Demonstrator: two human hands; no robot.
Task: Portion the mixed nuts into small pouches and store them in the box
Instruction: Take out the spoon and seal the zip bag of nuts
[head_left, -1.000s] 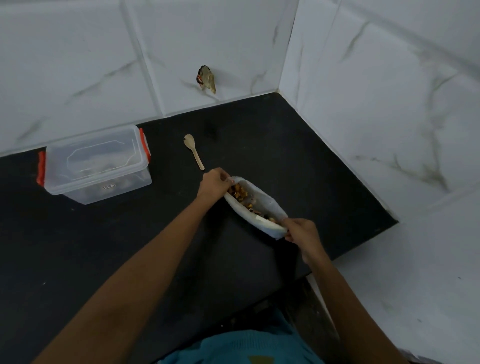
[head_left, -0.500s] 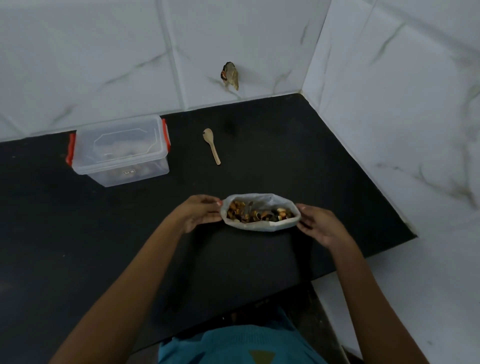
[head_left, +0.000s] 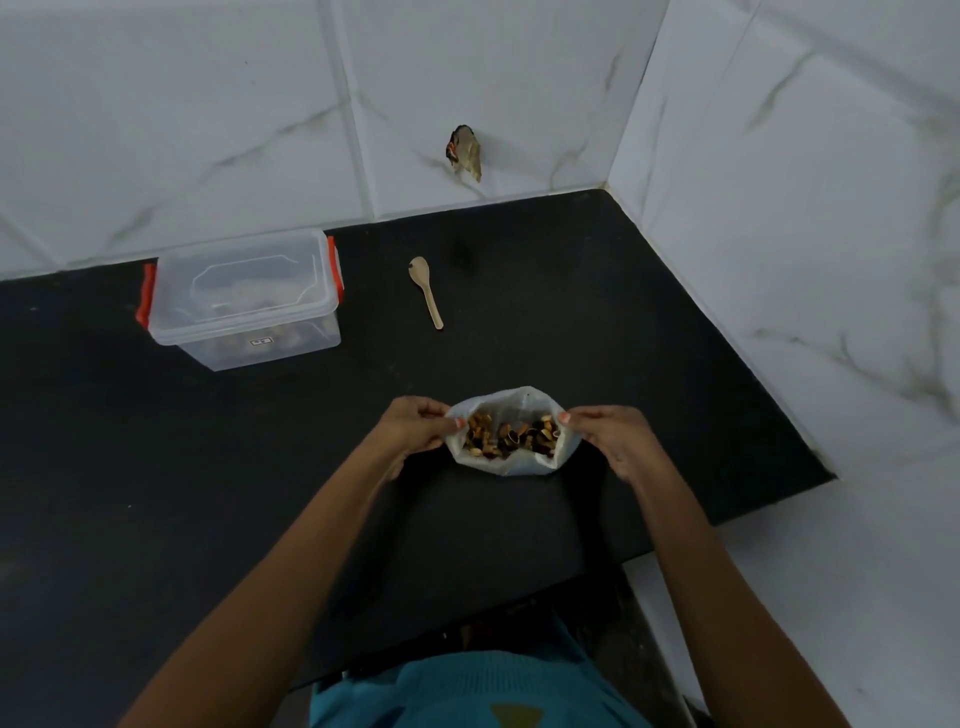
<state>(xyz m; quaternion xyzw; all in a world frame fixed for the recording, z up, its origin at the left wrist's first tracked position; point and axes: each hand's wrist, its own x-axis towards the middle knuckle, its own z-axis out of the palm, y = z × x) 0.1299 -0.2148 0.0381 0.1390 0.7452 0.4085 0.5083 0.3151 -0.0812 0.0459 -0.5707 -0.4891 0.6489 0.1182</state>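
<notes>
Hands (head_left: 415, 436) (head_left: 615, 441) pinch bag (head_left: 511, 466) edges apart

Black counter (head_left: 156, 493) — lidded clear box (head_left: 244, 301), wooden spoon (head_left: 427, 291), nut bag (head_left: 514, 465) on it.

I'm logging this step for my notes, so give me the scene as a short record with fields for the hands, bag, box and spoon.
surface: black counter in a white-tiled corner
bag: white bag, mouth held open, mixed nuts inside
left hand: pinches the bag's left rim
right hand: pinches the bag's right rim
box: clear box, lid on, red latches, back left, apart from the bag
spoon: wooden spoon lying right of the box, untouched
</notes>
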